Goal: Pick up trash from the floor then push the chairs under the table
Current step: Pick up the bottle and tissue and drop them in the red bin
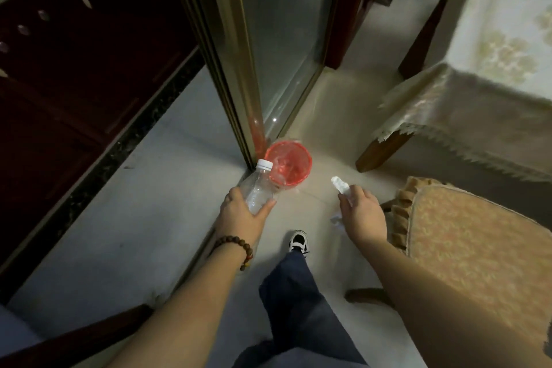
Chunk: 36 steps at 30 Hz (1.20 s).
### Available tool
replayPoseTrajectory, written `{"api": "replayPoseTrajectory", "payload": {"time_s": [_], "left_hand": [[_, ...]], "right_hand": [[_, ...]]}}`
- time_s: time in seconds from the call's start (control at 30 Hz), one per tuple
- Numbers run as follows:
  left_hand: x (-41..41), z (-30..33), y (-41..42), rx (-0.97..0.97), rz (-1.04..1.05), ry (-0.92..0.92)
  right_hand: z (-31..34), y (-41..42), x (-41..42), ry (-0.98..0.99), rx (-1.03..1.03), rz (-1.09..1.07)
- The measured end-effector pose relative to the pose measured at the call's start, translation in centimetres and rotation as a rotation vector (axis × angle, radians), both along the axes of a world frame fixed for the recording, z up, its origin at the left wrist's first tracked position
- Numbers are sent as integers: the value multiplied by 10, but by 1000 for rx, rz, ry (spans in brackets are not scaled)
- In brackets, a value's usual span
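My left hand (243, 212) grips an empty clear plastic bottle (257, 185) with a white cap, its cap pointing toward a red trash bin (294, 160) lined with a clear bag. The bin stands on the floor at the foot of a glass sliding door. My right hand (363, 213) holds crumpled white paper (340, 184), a little to the right of the bin. A chair with an orange patterned cushion (478, 248) sits at the right. The table with a cream lace cloth (466, 110) stands at the upper right.
A brass-framed glass door (268, 39) runs up the middle. A dark red wooden cabinet (74, 84) fills the left. Another dark chair edge (74, 337) shows at the bottom left. My leg and shoe (298, 243) are on the pale tile floor between my arms.
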<state>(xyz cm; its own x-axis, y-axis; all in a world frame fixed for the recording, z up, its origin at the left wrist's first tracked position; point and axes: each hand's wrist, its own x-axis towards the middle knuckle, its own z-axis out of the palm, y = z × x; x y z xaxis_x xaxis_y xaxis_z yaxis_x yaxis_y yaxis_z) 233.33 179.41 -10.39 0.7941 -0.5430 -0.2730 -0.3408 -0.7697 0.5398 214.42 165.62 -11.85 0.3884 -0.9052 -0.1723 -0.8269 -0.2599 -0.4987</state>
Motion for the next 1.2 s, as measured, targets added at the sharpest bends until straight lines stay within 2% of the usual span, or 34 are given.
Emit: {"api": "replayPoseTrajectory", "payload": {"time_s": [0.2, 0.4, 0.53, 0.73, 0.87, 1.0, 1.2], "left_hand": [[46, -29, -104, -38, -36, 76], [94, -92, -196, -10, -64, 212], [125, -164, -247, -11, -120, 263], [161, -299, -288, 133, -118, 386], [167, -358, -294, 220, -155, 418], [171, -383, -285, 239, -217, 356], [179, -394, -264, 161, -323, 134]], "right_hand": [[-28, -88, 43, 32, 38, -69], [-78, -143, 84, 58, 86, -100], [-136, -170, 109, 62, 133, -114], [-241, -200, 137, 33, 137, -161], [-301, -206, 147, 36, 160, -179], [-334, -204, 163, 22, 203, -185], [-375, -209, 210, -27, 261, -133]]}}
